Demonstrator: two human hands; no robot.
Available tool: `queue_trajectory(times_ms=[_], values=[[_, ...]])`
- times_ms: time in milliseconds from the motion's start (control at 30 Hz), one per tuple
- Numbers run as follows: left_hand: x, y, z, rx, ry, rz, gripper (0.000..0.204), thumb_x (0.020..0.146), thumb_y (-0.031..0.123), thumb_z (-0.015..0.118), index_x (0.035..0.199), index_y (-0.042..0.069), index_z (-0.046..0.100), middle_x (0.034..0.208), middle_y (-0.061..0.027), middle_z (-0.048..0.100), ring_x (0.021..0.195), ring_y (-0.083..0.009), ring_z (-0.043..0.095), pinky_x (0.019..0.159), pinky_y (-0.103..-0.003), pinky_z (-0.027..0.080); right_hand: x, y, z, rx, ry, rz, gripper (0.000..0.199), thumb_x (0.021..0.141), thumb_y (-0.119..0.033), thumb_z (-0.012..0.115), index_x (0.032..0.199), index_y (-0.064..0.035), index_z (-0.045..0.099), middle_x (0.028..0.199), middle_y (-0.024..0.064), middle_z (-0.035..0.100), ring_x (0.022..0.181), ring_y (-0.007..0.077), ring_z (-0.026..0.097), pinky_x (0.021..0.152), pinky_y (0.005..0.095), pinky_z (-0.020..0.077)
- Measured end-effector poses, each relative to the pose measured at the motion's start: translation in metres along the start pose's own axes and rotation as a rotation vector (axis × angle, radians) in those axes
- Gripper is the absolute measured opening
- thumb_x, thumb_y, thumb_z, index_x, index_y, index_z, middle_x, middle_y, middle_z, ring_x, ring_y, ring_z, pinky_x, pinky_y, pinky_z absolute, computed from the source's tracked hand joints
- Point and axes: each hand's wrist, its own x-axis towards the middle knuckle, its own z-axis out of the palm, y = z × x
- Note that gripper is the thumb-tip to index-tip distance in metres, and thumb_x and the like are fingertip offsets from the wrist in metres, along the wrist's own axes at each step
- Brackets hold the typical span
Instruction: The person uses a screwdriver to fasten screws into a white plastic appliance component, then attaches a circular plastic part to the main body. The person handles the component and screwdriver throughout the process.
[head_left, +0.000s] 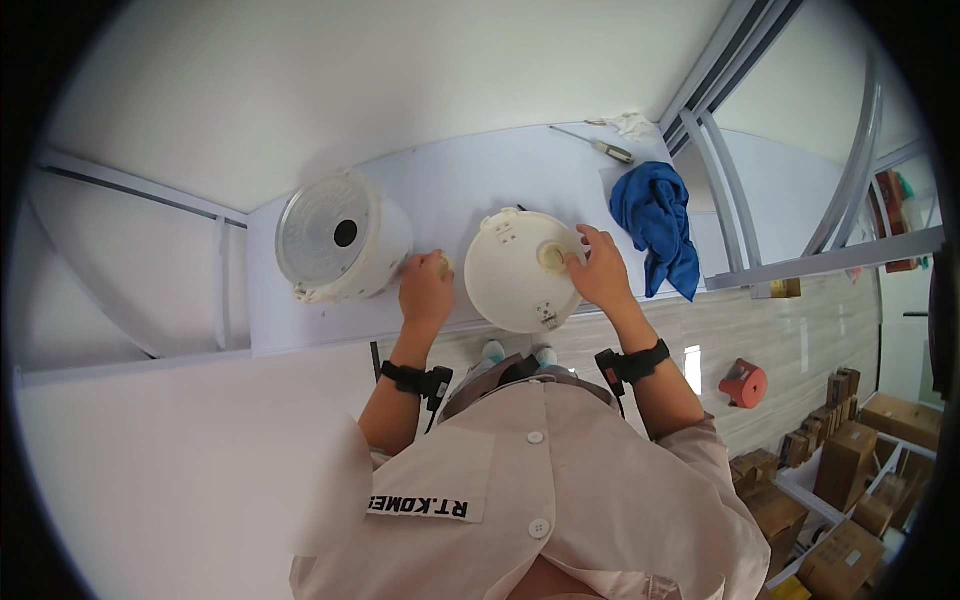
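A round white lid-like cover (505,275) lies on the white table in front of me, with small printed marks and a recessed cream ring (553,258) on its right side. My right hand (602,268) is curled at the cover's right edge, its thumb by the cream ring and other fingers at the rim. Left of the cover, my left hand (426,290) is closed on a small cream-coloured round piece (446,265), mostly hidden by the fingers. Just beyond that hand sits a white drum-shaped appliance body (385,235), tilted, with a grey disc face and a dark round centre.
A bunched blue cloth (655,225) lies on the table's right side. Behind it are a screwdriver (612,151) and a crumpled white cloth (632,124). Grey metal frames (735,205) flank the table. A red stool (744,384) and cardboard boxes (845,465) stand on the floor to the right.
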Motion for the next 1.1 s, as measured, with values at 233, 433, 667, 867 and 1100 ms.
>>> queue_trajectory(times_ms=[233, 433, 667, 867, 1100], values=[[-0.007, 0.057, -0.031, -0.257, 0.148, 0.298, 0.052, 0.093, 0.021, 0.086, 0.14, 0.004, 0.071, 0.129, -0.013, 0.069, 0.112, -0.0324, 0.073, 0.097, -0.044, 0.061, -0.009, -0.01, -0.022, 0.284, -0.005, -0.08, 0.05, 0.099, -0.02, 0.081, 0.144, -0.0038, 0.067, 0.118, 0.0129, 0.073, 0.096, 0.0235, 0.07, 0.086, 0.0368, 0.0587], [-0.016, 0.111, -0.021, -0.55, 0.01, 0.471, 0.053, 0.089, 0.017, 0.091, 0.137, 0.003, 0.072, 0.126, -0.0109, 0.069, 0.104, -0.0257, 0.073, 0.089, -0.037, 0.063, -0.015, -0.016, -0.023, 0.663, -0.284, 0.014, 0.042, 0.11, -0.023, 0.073, 0.147, -0.0054, 0.066, 0.117, 0.003, 0.072, 0.095, 0.0119, 0.066, 0.084, 0.0326, 0.0573], [-0.016, 0.132, -0.005, -0.622, -0.102, 0.642, 0.055, 0.087, 0.015, 0.094, 0.137, 0.007, 0.073, 0.123, -0.0089, 0.067, 0.103, -0.0252, 0.071, 0.091, -0.036, 0.062, -0.029, -0.014, -0.027, 0.921, -0.483, 0.04, 0.041, 0.117, -0.016, 0.059, 0.157, -0.0092, 0.059, 0.128, 0.0023, 0.073, 0.103, 0.013, 0.069, 0.089, 0.0316, 0.0579], [-0.017, 0.139, 0.001, -0.612, -0.149, 0.661, 0.053, 0.086, 0.007, 0.093, 0.135, 0.003, 0.074, 0.129, -0.0094, 0.068, 0.108, -0.0244, 0.074, 0.096, -0.037, 0.064, -0.033, 0.008, -0.022, 1.021, -0.39, -0.035, 0.041, 0.118, -0.008, 0.052, 0.159, -0.0065, 0.054, 0.138, 0.0078, 0.072, 0.11, 0.0156, 0.072, 0.093, 0.0323, 0.0608], [-0.017, 0.136, 0.006, -0.624, -0.221, 0.635, 0.051, 0.09, 0.004, 0.089, 0.138, 0.003, 0.073, 0.127, -0.0103, 0.072, 0.112, -0.0254, 0.077, 0.097, -0.035, 0.064, -0.037, 0.013, -0.03, 1.188, -0.431, 0.118, 0.033, 0.116, -0.007, 0.055, 0.149, -0.0038, 0.056, 0.136, 0.0142, 0.072, 0.112, 0.0234, 0.077, 0.094, 0.0351, 0.0639]])
